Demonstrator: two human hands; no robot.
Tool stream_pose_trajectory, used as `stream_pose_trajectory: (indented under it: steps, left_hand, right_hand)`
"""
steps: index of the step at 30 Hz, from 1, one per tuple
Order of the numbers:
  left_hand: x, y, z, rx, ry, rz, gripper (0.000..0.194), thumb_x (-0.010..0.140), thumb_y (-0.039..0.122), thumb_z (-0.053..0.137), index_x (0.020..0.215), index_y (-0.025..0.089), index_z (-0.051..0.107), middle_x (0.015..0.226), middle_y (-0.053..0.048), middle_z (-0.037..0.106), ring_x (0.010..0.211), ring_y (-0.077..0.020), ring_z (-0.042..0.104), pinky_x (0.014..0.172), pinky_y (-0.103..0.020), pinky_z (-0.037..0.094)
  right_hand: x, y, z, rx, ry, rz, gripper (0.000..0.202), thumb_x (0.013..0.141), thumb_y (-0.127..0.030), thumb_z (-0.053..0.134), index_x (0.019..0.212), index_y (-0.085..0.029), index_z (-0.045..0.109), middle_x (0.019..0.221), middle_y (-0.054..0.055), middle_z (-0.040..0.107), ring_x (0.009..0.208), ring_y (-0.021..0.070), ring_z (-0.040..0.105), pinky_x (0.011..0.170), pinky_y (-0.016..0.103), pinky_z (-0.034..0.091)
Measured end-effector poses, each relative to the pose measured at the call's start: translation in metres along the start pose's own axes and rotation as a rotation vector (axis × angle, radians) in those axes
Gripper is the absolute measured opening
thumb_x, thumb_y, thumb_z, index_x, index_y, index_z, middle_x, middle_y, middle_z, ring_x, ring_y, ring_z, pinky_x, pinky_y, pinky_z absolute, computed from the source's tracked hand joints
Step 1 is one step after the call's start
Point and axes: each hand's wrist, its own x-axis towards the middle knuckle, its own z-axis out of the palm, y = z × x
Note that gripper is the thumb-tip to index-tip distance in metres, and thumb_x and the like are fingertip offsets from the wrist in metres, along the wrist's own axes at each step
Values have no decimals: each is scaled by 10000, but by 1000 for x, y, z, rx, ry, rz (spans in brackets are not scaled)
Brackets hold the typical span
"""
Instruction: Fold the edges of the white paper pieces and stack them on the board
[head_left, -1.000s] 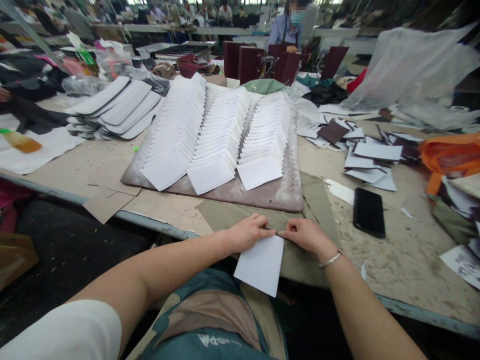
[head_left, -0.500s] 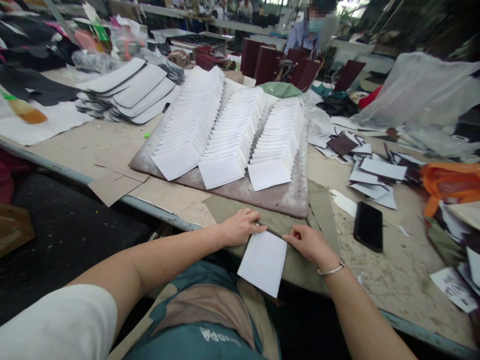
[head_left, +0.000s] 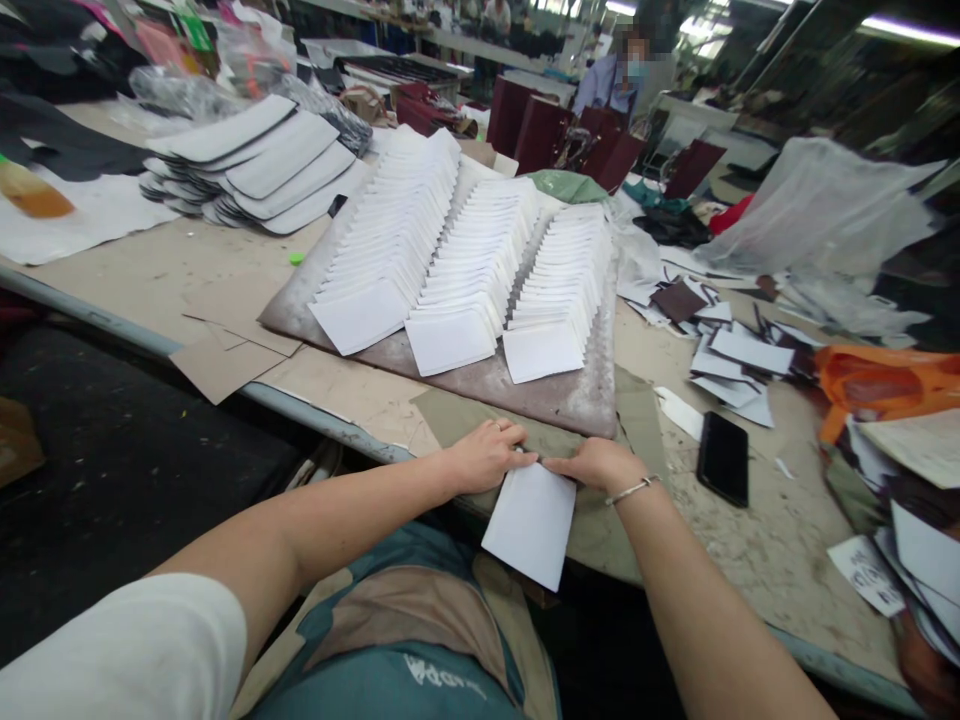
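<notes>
A white rectangular panel [head_left: 531, 525] with a dark strip along its far edge lies at the table's near edge, its near end jutting out over my apron. My left hand [head_left: 489, 457] is closed at its far left corner, with the thumb on the edge. Close beside it, my right hand [head_left: 600, 464] pinches the same far edge, thumb pointing left towards the other thumb. The fingers beneath are partly hidden. Olive-green fabric [head_left: 634, 410] lies under the hands and panel.
Beyond my hands, a brown board [head_left: 540, 400] bears three overlapping rows of white panels [head_left: 454, 345]. A black phone [head_left: 724, 460] lies to the right, near loose white and brown pieces [head_left: 742, 360] and an orange bag [head_left: 892, 385]. Curved white-faced pieces [head_left: 285, 170] are stacked at left. A person [head_left: 600, 85] is beyond.
My right hand has slid left along the panel's far edge, closer to my left hand. My left hand stays at its corner. The view has shifted slightly.
</notes>
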Motion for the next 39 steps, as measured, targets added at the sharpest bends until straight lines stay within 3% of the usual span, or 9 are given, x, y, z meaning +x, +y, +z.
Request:
stream_pose_trajectory:
  steps: [3, 8, 14, 18, 22, 28, 34, 39]
  left_hand:
    - [0, 0, 0, -5, 10, 0, 315, 875, 201, 501, 1166, 296, 574, 1052, -71, 506, 945, -211, 431, 789, -328, 370]
    - [-1, 1, -1, -3, 17, 4, 317, 874, 214, 504, 1173, 296, 570, 1040, -74, 511, 948, -217, 430, 788, -330, 374]
    - [-2, 1, 0, -11, 20, -6, 358, 862, 168, 500, 1189, 297, 570, 1055, -77, 514, 955, -215, 440, 806, -337, 395]
    - [-2, -1, 6, -61, 53, 23, 334, 871, 150, 478, 1170, 244, 591, 1058, -83, 526, 967, -200, 463, 855, -325, 406]
    - [-1, -3, 8, -78, 83, 43, 306, 873, 141, 463, 1125, 212, 622, 1051, -81, 541, 944, -192, 482, 841, -311, 421]
    - [-1, -3, 5, -42, 74, 32, 306, 857, 125, 478, 1104, 219, 633, 1055, -74, 551, 935, -196, 476, 835, -318, 425]
    - [-1, -2, 6, -70, 62, 25, 311, 867, 132, 473, 1112, 228, 637, 1064, -81, 548, 954, -199, 473, 853, -329, 424]
    - [10, 1, 0, -219, 25, -98, 293, 866, 123, 455, 1012, 217, 691, 1014, -63, 563, 928, -176, 513, 862, -307, 430]
  right_hand:
    - [-3, -2, 2, -30, 55, 16, 704, 657, -778, 483, 844, -134, 699, 885, 182, 683, 847, 309, 643, 667, 358, 476]
    - [-4, 3, 5, 19, 32, -89, 684, 733, -764, 400, 784, -149, 697, 790, 148, 687, 790, 275, 647, 660, 332, 474]
    - [4, 0, 5, 6, -14, -54, 890, 609, -884, 383, 871, -96, 704, 822, 186, 681, 836, 309, 646, 693, 355, 482]
    - [5, -2, 7, 15, 8, -17, 918, 570, -891, 414, 912, -86, 691, 915, 211, 673, 885, 321, 636, 706, 362, 482]
    - [3, 1, 7, 84, 23, -54, 753, 591, -829, 496, 761, -118, 675, 833, 184, 674, 829, 308, 629, 661, 351, 469]
    - [-6, 17, 11, 226, -21, -86, 355, 679, -545, 645, 664, -193, 598, 578, 11, 598, 534, 152, 553, 460, 245, 372]
    - [-4, 22, 16, 310, -17, -48, 289, 651, -458, 693, 625, -194, 580, 515, -20, 536, 462, 113, 488, 418, 224, 325]
    - [-2, 19, 16, 304, 28, -14, 257, 587, -416, 733, 582, -203, 589, 551, -5, 571, 508, 141, 524, 451, 246, 349]
